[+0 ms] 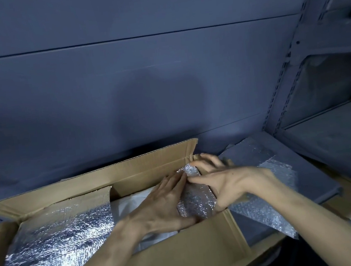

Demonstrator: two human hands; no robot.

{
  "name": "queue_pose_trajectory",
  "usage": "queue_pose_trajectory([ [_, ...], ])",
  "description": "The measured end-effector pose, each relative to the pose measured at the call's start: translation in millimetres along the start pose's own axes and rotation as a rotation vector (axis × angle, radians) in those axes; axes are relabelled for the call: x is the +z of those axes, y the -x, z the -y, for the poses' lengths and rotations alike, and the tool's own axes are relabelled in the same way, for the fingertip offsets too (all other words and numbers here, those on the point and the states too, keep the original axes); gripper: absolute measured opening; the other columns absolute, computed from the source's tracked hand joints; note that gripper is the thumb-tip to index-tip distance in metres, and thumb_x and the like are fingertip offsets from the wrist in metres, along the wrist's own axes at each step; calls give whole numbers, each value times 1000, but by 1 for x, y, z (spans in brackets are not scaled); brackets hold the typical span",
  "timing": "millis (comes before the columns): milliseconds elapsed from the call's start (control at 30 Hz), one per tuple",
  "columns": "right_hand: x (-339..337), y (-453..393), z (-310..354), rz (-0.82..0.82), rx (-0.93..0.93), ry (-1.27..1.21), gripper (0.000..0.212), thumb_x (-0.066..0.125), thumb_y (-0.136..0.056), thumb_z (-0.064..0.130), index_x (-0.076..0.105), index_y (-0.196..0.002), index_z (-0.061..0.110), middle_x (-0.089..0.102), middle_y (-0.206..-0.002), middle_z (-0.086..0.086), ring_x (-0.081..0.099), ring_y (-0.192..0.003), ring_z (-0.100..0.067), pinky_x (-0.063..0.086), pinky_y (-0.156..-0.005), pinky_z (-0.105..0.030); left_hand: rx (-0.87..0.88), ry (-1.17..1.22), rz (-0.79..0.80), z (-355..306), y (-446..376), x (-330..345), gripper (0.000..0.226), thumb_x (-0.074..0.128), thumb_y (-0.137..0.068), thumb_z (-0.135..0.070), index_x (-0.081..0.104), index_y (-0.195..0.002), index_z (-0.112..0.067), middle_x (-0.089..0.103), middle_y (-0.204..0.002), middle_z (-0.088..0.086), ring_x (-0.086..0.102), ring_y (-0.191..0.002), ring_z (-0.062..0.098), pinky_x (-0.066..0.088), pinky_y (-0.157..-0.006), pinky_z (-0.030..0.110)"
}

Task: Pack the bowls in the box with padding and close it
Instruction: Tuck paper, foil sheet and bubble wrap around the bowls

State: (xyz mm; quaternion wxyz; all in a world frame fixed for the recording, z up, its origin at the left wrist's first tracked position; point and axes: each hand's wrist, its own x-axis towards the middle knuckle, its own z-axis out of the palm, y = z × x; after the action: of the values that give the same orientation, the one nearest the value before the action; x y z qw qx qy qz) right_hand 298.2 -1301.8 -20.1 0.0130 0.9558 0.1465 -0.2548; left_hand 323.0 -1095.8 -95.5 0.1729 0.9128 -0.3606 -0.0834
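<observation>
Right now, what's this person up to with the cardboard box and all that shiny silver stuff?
A person is packing an open cardboard box. Both hands work at its right end: the left hand lies flat against a silver foil padding sheet, and the right hand presses the sheet down along the box's end wall. More foil padding lines the left side, with something white between. The flaps are open. No bowls are clearly visible.
</observation>
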Motion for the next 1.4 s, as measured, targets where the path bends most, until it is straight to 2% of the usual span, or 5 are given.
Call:
queue_pose_trajectory([
  [567, 5, -3, -7, -78, -64, -134, 103, 85, -68, 40, 27, -152, 46, -2, -161, 23, -15, -153, -14, 17, -123, -49, -55, -134, 4, 0, 3, -4, 128, 42, -61, -95, -1, -162, -29, 22, -158, -10, 25, -146, 14, 23, -121, 31],
  [733, 20, -1, -56, -682, 26, -914, 22, 74, -92, 33, 66, -113, 37, 46, -127, 6, 58, -118, -8, 45, -108, -37, -29, -81, -122, -2, 4, -9, 94, 20, -82, -92, 27, -156, -34, 33, -154, -16, 30, -143, 8, 25, -121, 30],
  [800, 35, -10, -81, -839, 401, -679, 10, 66, -97, 29, 67, -107, 30, 51, -118, 2, 64, -109, -24, 52, -93, -41, 10, -100, -190, -4, 3, -14, 78, 19, -91, -82, 40, -149, -33, 42, -146, -16, 38, -138, 9, 30, -119, 33],
  [900, 59, -19, -105, -549, 657, -411, 36, 63, -95, 42, 59, -129, 29, 48, -135, -7, 48, -130, -35, 43, -101, -47, 36, -92, -269, -6, 3, -20, 61, 25, -99, -69, 54, -138, -31, 55, -130, -15, 49, -126, 12, 38, -110, 38],
  [1400, 85, -30, -95, -652, 617, -78, 11, 60, -96, 19, 70, -100, 17, 76, -101, -5, 74, -96, -27, 41, -66, -32, 83, -61, -411, -17, 11, -31, 31, 40, -104, -46, 65, -104, -28, 62, -102, -17, 56, -99, 12, 46, -90, 38],
])
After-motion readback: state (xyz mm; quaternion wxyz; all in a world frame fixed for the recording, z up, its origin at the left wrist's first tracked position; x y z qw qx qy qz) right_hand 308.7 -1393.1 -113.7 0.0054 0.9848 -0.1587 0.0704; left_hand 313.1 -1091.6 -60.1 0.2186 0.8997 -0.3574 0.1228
